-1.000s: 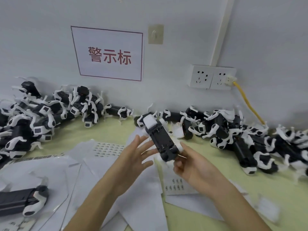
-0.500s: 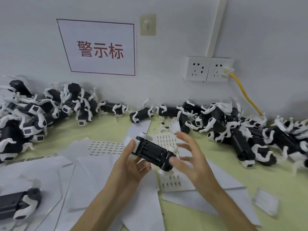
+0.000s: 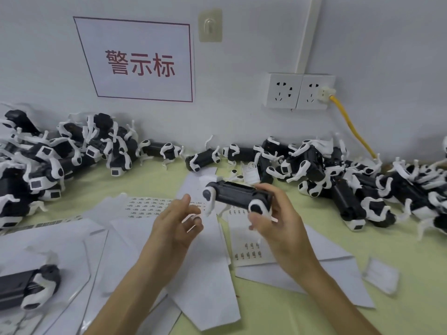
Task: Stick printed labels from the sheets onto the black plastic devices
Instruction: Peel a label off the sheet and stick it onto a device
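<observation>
- A black plastic device with white end caps [image 3: 238,195] is held roughly level above the table, at centre frame.
- The right hand [image 3: 278,221] grips its right end, fingers curled round it.
- The left hand [image 3: 176,221] is just left of it, not touching, fingers loosely curled.
- White printed label sheets [image 3: 145,205] lie underneath on the pale green table [image 3: 278,315].

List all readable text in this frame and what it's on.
"警示标": red characters on the white wall sign.
far label sheet, left of the hands: rows of print, too small to read.
near label sheet, below the right hand: print too small to read.
paper tag among the devices by the wall: blurred.
loose card at the right: blurred.
black device held in the right hand: no readable marking.
</observation>
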Tool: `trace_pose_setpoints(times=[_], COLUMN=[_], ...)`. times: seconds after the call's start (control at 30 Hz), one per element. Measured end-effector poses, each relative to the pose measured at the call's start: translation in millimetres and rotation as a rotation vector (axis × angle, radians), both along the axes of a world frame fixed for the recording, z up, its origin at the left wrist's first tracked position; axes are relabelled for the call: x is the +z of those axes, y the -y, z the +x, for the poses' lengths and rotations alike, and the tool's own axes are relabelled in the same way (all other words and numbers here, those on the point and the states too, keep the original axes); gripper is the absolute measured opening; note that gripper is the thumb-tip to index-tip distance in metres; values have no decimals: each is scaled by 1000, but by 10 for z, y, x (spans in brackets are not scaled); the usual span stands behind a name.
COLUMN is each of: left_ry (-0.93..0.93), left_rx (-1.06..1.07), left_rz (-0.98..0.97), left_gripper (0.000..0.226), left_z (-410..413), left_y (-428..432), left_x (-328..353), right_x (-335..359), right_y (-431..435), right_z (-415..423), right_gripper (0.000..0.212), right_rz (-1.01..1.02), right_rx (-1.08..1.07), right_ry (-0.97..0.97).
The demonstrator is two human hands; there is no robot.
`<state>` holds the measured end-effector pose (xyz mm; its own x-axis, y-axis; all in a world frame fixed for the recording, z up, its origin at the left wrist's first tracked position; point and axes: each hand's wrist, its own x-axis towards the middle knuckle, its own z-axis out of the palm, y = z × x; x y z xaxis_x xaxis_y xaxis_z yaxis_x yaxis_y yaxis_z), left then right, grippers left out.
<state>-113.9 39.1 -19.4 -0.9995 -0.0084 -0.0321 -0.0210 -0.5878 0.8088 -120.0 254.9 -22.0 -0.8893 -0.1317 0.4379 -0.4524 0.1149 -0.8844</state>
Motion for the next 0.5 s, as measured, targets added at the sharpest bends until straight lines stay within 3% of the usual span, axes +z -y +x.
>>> trace_pose_setpoints(times=[0.03,0.1,0.17,0.27,0.37,0.43,0.5], left_ry=[-36,-89,-120,-81,-49,-37,-32], left_rx=[26,67,-51,-182,-40,55,149], left_rz=[-99,-390,-535,-429,-363,-351,-404], left_gripper=[25,57,77,70,65,68,65], left_z=[-2,-1,32,82,68,34,-9], left_y=[6,-15,-57,-87,-96,-87,-33], left_x=[-5,-27,-42,-27,-17,-21,-45], right_x=[5,16,11,-11,-37,-24,14], right_y=[3,16,21,36,-6,-87,-237], right_z=[-16,-32,-34,-20,-8,-25,-76], right_gripper=[36,33,39,53,71,57,55], right_rz=[-50,-106,-99,-13,87,189,496], right_rx=[8,17,55,119,114,31,-94], right_ry=[34,83,130,160,173,151,87])
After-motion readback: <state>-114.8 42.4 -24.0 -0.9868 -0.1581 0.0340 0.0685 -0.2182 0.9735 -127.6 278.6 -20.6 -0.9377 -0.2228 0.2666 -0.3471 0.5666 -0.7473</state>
